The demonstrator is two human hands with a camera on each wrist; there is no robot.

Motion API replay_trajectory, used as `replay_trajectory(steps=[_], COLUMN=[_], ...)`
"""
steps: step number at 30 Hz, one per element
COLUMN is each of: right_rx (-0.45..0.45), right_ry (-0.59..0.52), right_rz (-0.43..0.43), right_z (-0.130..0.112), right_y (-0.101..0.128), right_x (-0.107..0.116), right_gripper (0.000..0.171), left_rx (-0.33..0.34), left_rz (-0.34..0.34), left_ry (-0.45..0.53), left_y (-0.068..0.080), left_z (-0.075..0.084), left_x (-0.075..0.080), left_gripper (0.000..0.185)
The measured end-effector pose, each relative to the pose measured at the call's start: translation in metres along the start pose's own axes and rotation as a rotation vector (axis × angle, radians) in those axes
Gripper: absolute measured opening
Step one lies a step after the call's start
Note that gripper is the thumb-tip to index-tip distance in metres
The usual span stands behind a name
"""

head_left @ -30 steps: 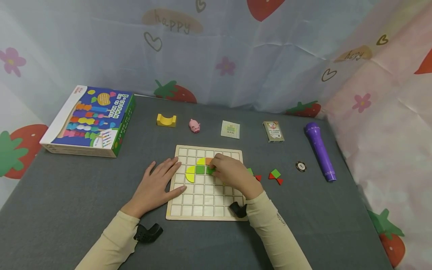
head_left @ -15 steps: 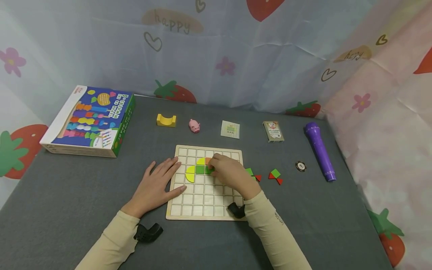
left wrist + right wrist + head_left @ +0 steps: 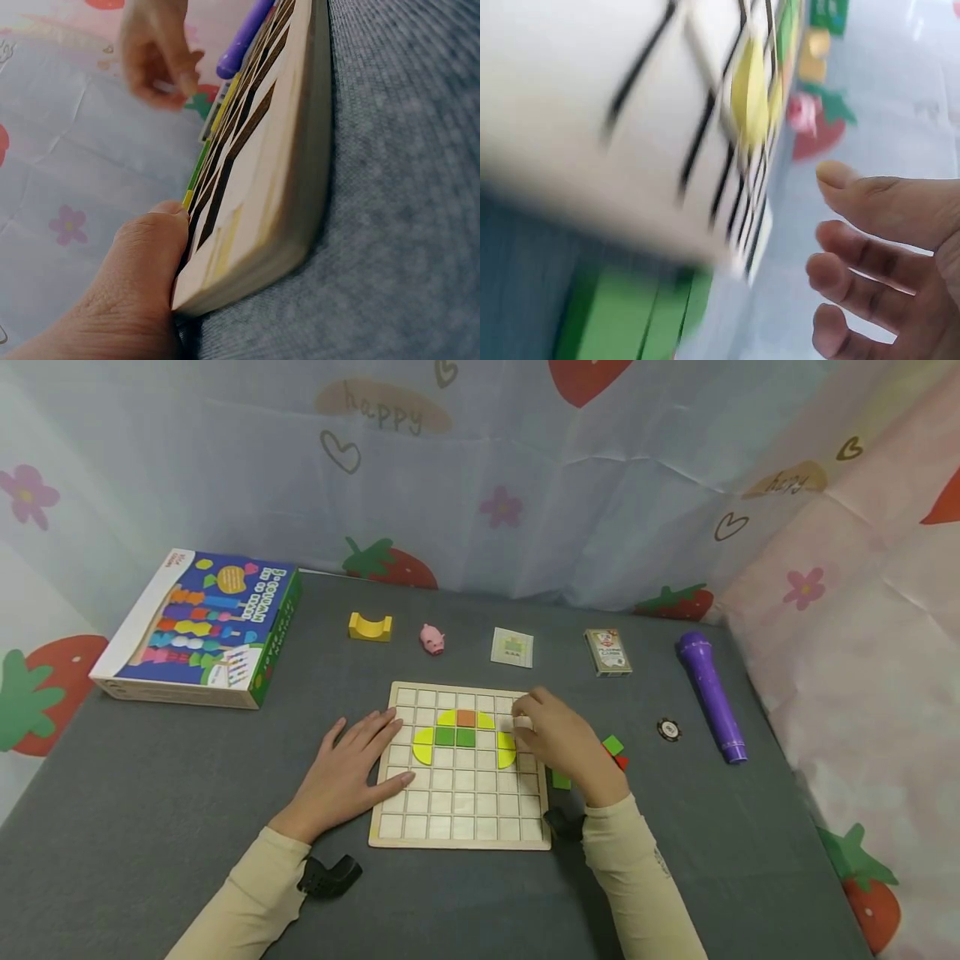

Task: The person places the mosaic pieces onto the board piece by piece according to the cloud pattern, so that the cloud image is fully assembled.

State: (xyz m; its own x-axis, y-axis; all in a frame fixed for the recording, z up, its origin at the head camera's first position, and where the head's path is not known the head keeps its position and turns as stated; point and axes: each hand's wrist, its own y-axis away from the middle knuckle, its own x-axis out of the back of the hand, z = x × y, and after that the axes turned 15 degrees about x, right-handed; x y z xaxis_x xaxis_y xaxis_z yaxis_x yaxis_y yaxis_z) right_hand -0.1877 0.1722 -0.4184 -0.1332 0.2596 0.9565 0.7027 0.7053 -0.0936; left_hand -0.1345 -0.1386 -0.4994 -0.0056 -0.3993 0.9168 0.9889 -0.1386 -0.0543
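The left hand (image 3: 347,773) lies flat, fingers straight, pressing the wooden grid board's (image 3: 459,827) left edge at the desk's (image 3: 150,827) near middle. The right hand (image 3: 562,742), loosely curled and empty, hovers over the board's right edge beside a yellow half-circle piece (image 3: 507,749).

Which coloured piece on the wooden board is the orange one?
The orange square in the pattern's top row, between two yellow curved pieces, directly above a green square. It is the only orange piece.

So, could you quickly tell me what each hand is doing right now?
Left hand: open, resting flat on the wooden grid board.
Right hand: open, fingers relaxed, holding nothing.
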Motion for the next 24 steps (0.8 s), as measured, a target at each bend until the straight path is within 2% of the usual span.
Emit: replay_trajectory(steps=[7, 13, 19, 24], right_rx=[-0.196, -0.308, -0.386, -0.375], right_ry=[-0.026, -0.060, -0.103, -0.116], right_rz=[0.011, 0.005, -0.073, -0.077], right_z=[0.037, 0.055, 0.061, 0.064], right_y=[0.046, 0.076, 0.092, 0.095], right_x=[0.019, 0.026, 0.026, 0.020], right_gripper=[0.025, 0.029, 0.040, 0.036], left_rx=[0.000, 0.000, -0.006, -0.012], left_rz=[0.001, 0.001, 0.012, 0.017], left_ry=[0.004, 0.002, 0.009, 0.019], left_y=[0.000, 0.000, 0.000, 0.000], left_z=[0.001, 0.001, 0.001, 0.001], left_x=[0.001, 0.000, -0.001, -0.001], left_gripper=[0.083, 0.083, 0.081, 0.082])
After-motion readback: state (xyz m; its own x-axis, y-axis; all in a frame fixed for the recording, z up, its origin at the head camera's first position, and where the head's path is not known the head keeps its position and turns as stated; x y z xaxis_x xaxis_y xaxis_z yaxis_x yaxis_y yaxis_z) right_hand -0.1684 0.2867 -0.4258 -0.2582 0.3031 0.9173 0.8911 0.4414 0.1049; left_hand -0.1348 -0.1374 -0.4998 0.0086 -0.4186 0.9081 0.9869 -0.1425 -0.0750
